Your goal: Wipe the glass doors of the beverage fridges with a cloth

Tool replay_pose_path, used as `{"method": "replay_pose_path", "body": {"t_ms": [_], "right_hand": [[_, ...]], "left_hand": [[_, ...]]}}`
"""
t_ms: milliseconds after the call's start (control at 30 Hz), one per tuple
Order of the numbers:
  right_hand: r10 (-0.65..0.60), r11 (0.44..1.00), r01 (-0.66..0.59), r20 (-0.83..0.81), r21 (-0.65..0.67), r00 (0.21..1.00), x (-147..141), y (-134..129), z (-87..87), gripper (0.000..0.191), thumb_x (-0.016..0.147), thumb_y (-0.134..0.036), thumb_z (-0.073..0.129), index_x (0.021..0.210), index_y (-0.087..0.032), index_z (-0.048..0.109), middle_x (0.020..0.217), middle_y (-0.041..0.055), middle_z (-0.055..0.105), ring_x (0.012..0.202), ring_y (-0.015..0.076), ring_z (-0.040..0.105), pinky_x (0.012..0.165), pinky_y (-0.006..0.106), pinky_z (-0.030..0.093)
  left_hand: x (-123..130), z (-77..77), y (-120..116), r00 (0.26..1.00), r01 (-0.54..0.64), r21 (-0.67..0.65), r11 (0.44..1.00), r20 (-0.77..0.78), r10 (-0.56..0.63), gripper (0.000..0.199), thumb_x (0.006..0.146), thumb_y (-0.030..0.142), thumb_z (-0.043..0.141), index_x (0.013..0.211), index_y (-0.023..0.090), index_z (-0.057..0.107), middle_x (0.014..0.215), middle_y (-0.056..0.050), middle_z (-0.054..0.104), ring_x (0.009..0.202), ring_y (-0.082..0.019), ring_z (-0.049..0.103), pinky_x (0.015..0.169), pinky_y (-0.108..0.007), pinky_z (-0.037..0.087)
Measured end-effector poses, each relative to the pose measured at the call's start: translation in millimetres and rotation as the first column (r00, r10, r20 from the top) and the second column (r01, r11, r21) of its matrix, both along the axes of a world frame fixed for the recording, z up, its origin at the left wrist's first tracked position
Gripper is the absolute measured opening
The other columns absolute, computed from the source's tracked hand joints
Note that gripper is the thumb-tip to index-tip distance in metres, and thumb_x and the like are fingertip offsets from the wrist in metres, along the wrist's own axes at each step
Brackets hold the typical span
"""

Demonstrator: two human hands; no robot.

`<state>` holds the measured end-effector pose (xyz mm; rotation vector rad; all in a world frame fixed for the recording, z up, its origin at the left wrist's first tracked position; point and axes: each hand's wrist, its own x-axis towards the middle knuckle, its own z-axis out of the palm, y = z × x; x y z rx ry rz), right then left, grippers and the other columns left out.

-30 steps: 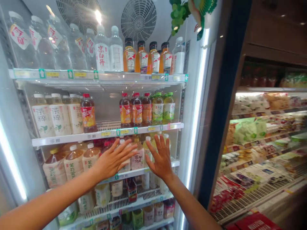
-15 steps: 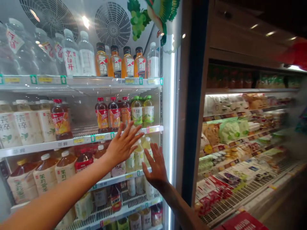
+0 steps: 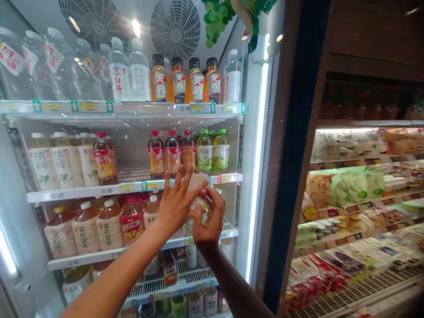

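Note:
Both my hands are raised in front of a glass-doored drinks cooler (image 3: 255, 154), close together at the level of its second shelf. A crumpled pale tissue or paper (image 3: 198, 187) sits between them. My left hand (image 3: 177, 205) has its fingers spread and its thumb against the paper. My right hand (image 3: 208, 216) pinches the paper's lower part with curled fingers. Behind my hands stand bottles of tea (image 3: 132, 223), on a white shelf edge (image 3: 132, 188). The paper hides part of the bottles behind it.
Several rows of bottled drinks fill the cooler's shelves, with round fans at its top. A dark door pillar (image 3: 298, 145) stands to its right. Beyond that, an open chilled display (image 3: 364, 221) holds packaged foods.
My hands were flat and apart with spread fingers, showing no paper. They have come together around the pale paper. The view has shifted slightly.

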<state>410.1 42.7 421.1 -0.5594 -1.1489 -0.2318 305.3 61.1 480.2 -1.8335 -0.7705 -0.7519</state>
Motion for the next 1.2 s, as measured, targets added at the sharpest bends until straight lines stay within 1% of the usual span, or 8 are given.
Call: {"method": "replay_pose_path", "body": {"t_ms": [267, 400, 533, 633, 767, 933, 1100, 1200], "right_hand": [[-0.291, 0.956, 0.289, 0.232, 0.043, 0.928, -8.8, 15.7, 3.6, 0.069, 0.096, -0.028, 0.064, 0.159, -0.029, 0.037, 0.140, 0.0142, 0.055, 0.126, 0.0303, 0.058, 0.101, 0.050, 0.057], [-0.478, 0.869, 0.494, 0.318, 0.035, 0.819, -9.3, 27.1, 7.0, 0.069, 0.098, -0.028, 0.061, 0.160, -0.039, 0.033, 0.167, 0.0076, 0.032, 0.147, 0.0365, 0.041, 0.114, 0.063, 0.041], [-0.493, 0.849, 0.528, 0.322, -0.028, 0.808, -38.2, 30.7, -2.7, 0.064, 0.103, -0.020, 0.046, 0.162, -0.039, 0.027, 0.174, 0.0037, 0.007, 0.160, 0.0380, 0.012, 0.119, 0.077, 0.020], [-0.423, 0.879, 0.474, 0.534, 0.047, 0.732, -71.4, 25.9, -11.3, 0.067, 0.103, -0.032, 0.050, 0.163, -0.038, 0.021, 0.175, 0.0030, 0.002, 0.160, 0.0366, 0.006, 0.123, 0.074, 0.017], [-0.408, 0.894, 0.381, 0.780, 0.235, 0.475, -97.5, 24.0, 0.3, 0.073, 0.101, -0.053, 0.052, 0.164, -0.034, 0.020, 0.172, 0.0032, 0.018, 0.160, 0.0278, 0.012, 0.131, 0.058, 0.013], [-0.471, 0.850, 0.506, 0.638, 0.145, 0.609, -120.9, 27.2, 13.6, 0.074, 0.105, -0.047, 0.043, 0.166, -0.023, 0.009, 0.172, 0.0089, 0.015, 0.161, 0.0298, 0.006, 0.130, 0.063, 0.010], [-0.430, 0.892, 0.305, 0.834, 0.333, 0.345, -158.0, 23.0, -4.0, 0.073, 0.101, -0.063, 0.046, 0.160, -0.023, 0.034, 0.163, 0.0051, 0.042, 0.159, 0.0230, 0.021, 0.132, 0.050, 0.016], [-0.442, 0.876, 0.400, 0.780, 0.269, 0.444, -167.9, 22.6, 9.4, 0.073, 0.102, -0.057, 0.048, 0.163, -0.023, 0.026, 0.165, 0.0073, 0.037, 0.160, 0.0259, 0.018, 0.131, 0.055, 0.016]], "left_hand": [[-102.5, 3.8, -35.9, 0.997, 0.063, 0.044, 0.997, 0.043, -0.065, 0.088, 0.092, 0.054, 0.061, 0.164, 0.035, 0.013, 0.174, -0.004, 0.004, 0.161, -0.030, -0.001, 0.130, -0.060, -0.003], [-179.1, 1.7, -44.3, 0.978, 0.012, 0.051, 0.999, 0.206, -0.022, 0.077, 0.097, 0.042, 0.055, 0.163, 0.038, 0.016, 0.174, 0.002, 0.000, 0.161, -0.029, -0.005, 0.129, -0.057, -0.009], [-235.4, -6.0, -43.1, 0.967, -0.051, 0.012, 0.999, 0.251, 0.046, 0.073, 0.098, 0.041, 0.052, 0.162, 0.041, 0.016, 0.174, 0.004, -0.002, 0.161, -0.030, -0.007, 0.128, -0.057, -0.012], [-259.2, -12.6, -40.0, 0.967, -0.045, 0.008, 0.999, 0.252, 0.042, 0.073, 0.098, 0.041, 0.053, 0.162, 0.040, 0.019, 0.174, 0.003, 0.001, 0.161, -0.029, -0.006, 0.128, -0.057, -0.012], [-281.7, -17.1, -36.5, 0.958, -0.017, 0.005, 1.000, 0.288, 0.015, 0.071, 0.098, 0.042, 0.052, 0.162, 0.040, 0.020, 0.174, 0.002, 0.003, 0.161, -0.029, -0.004, 0.128, -0.058, -0.011], [-308.6, -17.8, -31.9, 0.952, 0.007, 0.007, 1.000, 0.307, -0.009, 0.071, 0.098, 0.040, 0.053, 0.162, 0.039, 0.021, 0.174, 0.001, 0.005, 0.161, -0.030, -0.003, 0.127, -0.061, -0.010], [-330.7, -20.7, -27.0, 0.953, 0.019, 0.014, 1.000, 0.301, -0.022, 0.073, 0.097, 0.041, 0.056, 0.161, 0.038, 0.023, 0.173, -0.001, 0.011, 0.161, -0.032, 0.001, 0.127, -0.066, -0.006], [-341.7, -23.2, -25.2, 0.954, 0.011, 0.016, 1.000, 0.300, -0.015, 0.073, 0.097, 0.040, 0.056, 0.161, 0.039, 0.023, 0.173, 0.000, 0.011, 0.161, -0.031, 0.002, 0.127, -0.066, -0.006]]}}
